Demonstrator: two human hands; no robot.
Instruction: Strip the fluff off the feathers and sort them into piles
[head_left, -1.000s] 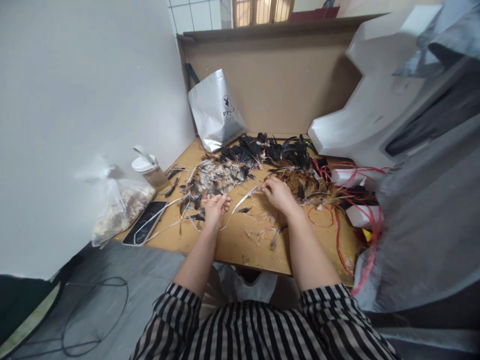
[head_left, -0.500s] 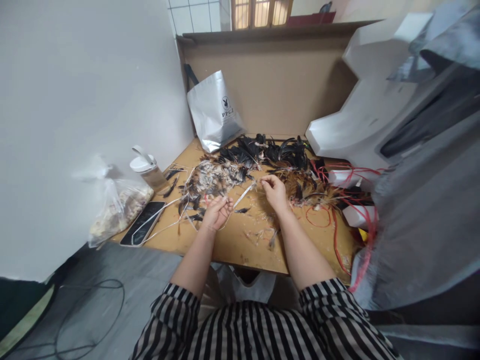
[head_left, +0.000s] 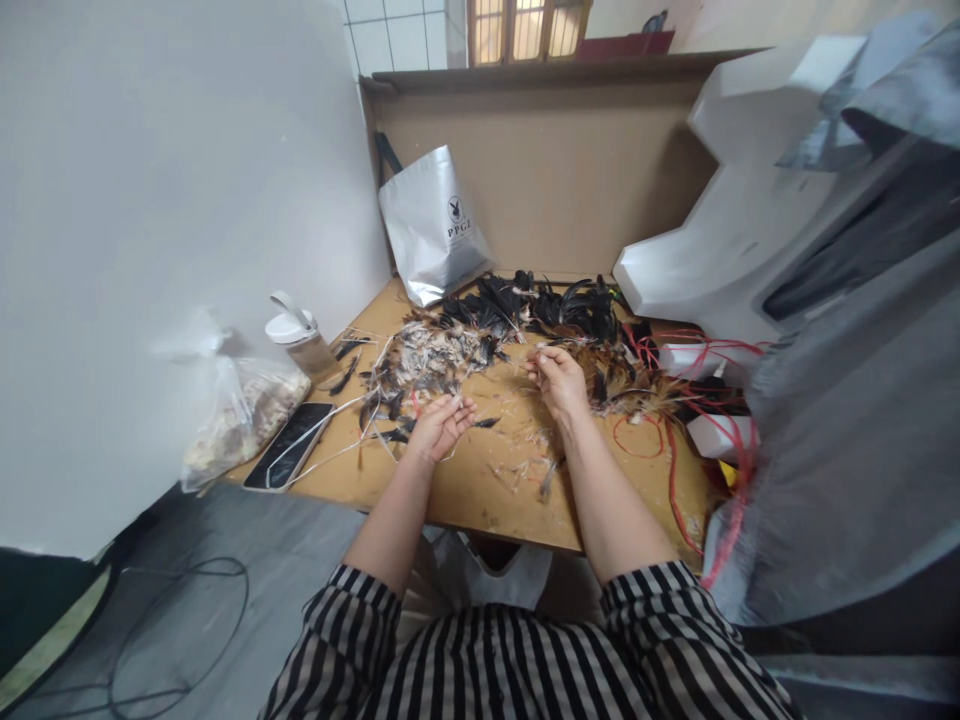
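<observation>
Your left hand (head_left: pixel 441 425) pinches a thin white strip (head_left: pixel 330 455) low over the desk (head_left: pixel 487 490); right hand (head_left: pixel 556 380) curls on brown feathers (head_left: pixel 622 385) (grip unclear); a tug could scatter them toward the phone (head_left: pixel 289 445).

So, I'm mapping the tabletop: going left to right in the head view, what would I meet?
Plastic bag → phone → left hand → right hand → red cords

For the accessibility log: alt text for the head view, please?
Two bare hands, left hand and right hand, work over a wooden table strewn with feathers; a phone lies left, red cords right.
</observation>
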